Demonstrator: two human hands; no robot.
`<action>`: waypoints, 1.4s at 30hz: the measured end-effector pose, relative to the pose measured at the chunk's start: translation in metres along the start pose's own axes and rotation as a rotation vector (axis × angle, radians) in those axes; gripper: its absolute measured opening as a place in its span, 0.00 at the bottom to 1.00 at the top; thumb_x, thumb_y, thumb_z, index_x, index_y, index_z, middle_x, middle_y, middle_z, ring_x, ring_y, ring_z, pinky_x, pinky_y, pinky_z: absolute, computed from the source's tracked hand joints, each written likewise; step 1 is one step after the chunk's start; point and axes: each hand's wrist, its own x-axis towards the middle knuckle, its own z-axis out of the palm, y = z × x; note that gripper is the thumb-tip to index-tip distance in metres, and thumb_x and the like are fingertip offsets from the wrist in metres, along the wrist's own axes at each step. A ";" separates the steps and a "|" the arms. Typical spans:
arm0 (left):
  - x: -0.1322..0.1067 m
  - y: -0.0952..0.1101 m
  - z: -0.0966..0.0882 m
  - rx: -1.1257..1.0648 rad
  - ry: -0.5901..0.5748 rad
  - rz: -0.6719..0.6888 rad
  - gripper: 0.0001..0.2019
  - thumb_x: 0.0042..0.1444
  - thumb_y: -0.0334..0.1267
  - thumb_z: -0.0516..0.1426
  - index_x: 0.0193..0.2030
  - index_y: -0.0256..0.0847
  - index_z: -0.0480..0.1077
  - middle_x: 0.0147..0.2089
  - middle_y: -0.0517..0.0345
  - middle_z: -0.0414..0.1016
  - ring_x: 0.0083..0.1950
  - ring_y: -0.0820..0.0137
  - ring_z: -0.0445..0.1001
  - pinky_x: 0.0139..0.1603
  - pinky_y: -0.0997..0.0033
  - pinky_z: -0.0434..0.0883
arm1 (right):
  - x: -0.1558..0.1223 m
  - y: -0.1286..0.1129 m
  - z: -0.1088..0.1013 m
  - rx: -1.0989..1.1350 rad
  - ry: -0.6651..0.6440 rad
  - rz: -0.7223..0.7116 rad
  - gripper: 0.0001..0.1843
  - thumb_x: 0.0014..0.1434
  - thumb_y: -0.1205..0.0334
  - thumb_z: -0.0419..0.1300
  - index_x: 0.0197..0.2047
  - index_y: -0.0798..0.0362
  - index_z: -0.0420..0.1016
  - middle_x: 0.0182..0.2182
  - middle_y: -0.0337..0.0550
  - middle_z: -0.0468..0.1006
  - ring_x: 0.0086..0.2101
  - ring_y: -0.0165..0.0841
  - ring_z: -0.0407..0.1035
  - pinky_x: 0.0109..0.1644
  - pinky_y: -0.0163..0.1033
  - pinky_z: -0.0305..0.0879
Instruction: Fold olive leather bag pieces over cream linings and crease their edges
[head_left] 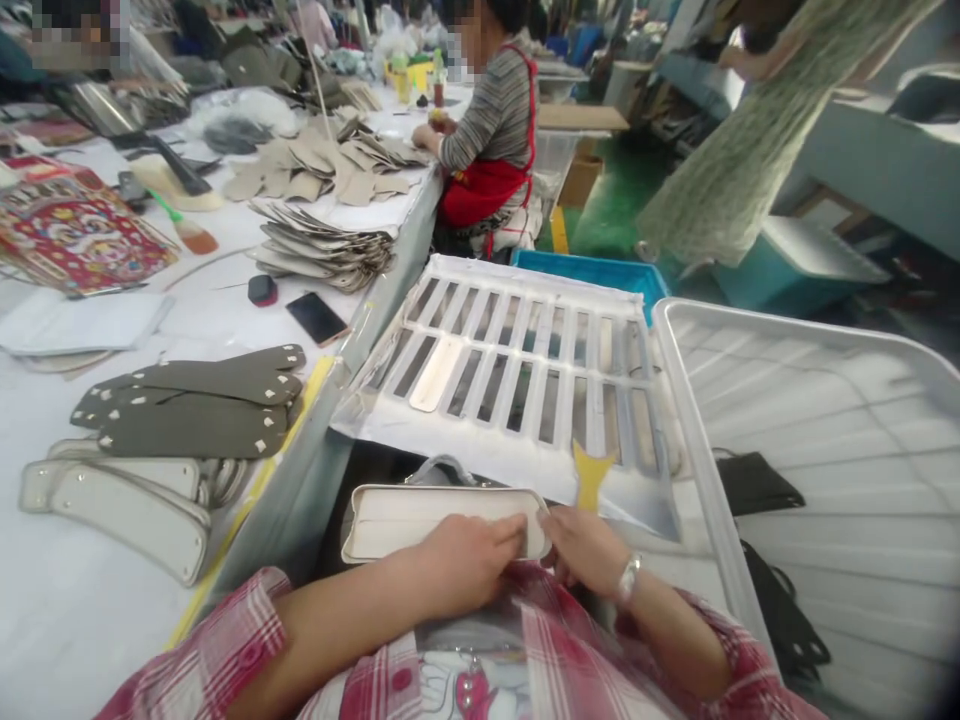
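A cream leather piece (420,520), long with rounded ends, lies across my lap. My left hand (469,560) is closed on its lower right edge, fingers curled over it. My right hand (585,548), with a bracelet at the wrist, pinches the right end of the same piece. A yellow flat tool (591,475) sticks up just above my right hand; whether that hand holds it is unclear. Behind it lies a white slotted board (525,375).
On the table at left lie olive leather pieces (195,400), cream pieces (127,500), a phone (316,318) and stacked tan pieces (330,250). A white wire bin (825,440) stands at right. A person in a red apron (491,140) sits at the table's far end.
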 end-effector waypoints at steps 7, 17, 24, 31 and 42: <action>-0.004 -0.005 -0.001 -0.073 -0.004 -0.019 0.24 0.53 0.47 0.55 0.56 0.43 0.62 0.63 0.48 0.57 0.50 0.59 0.70 0.44 0.66 0.68 | 0.005 0.034 0.010 1.134 -0.173 0.064 0.25 0.52 0.39 0.54 0.29 0.57 0.64 0.22 0.43 0.74 0.20 0.30 0.70 0.23 0.33 0.66; -0.002 -0.009 -0.005 -0.083 0.022 -0.052 0.24 0.50 0.54 0.57 0.51 0.46 0.64 0.62 0.54 0.58 0.47 0.60 0.72 0.44 0.65 0.69 | 0.018 0.040 0.014 1.119 -0.218 0.008 0.26 0.48 0.40 0.59 0.31 0.56 0.60 0.19 0.37 0.73 0.17 0.26 0.68 0.21 0.30 0.63; 0.007 -0.006 -0.006 -0.125 -0.003 -0.063 0.24 0.48 0.53 0.58 0.51 0.45 0.64 0.64 0.52 0.54 0.47 0.59 0.71 0.43 0.63 0.69 | 0.021 0.020 -0.002 0.720 -0.109 0.082 0.25 0.47 0.39 0.58 0.24 0.54 0.59 0.15 0.36 0.71 0.16 0.28 0.67 0.18 0.32 0.64; -0.070 -0.038 -0.042 -0.850 0.503 -0.330 0.24 0.55 0.47 0.53 0.57 0.46 0.57 0.55 0.51 0.62 0.36 0.74 0.70 0.32 0.75 0.70 | 0.014 0.012 -0.005 0.569 -0.106 0.136 0.23 0.49 0.41 0.56 0.24 0.54 0.60 0.16 0.39 0.73 0.15 0.27 0.67 0.17 0.30 0.64; -0.139 -0.100 0.013 -1.163 0.558 -0.684 0.20 0.48 0.43 0.60 0.47 0.38 0.65 0.29 0.65 0.59 0.27 0.78 0.63 0.23 0.80 0.64 | 0.027 0.019 -0.015 0.590 -0.296 0.105 0.23 0.47 0.41 0.59 0.25 0.55 0.63 0.20 0.41 0.73 0.16 0.24 0.65 0.17 0.27 0.61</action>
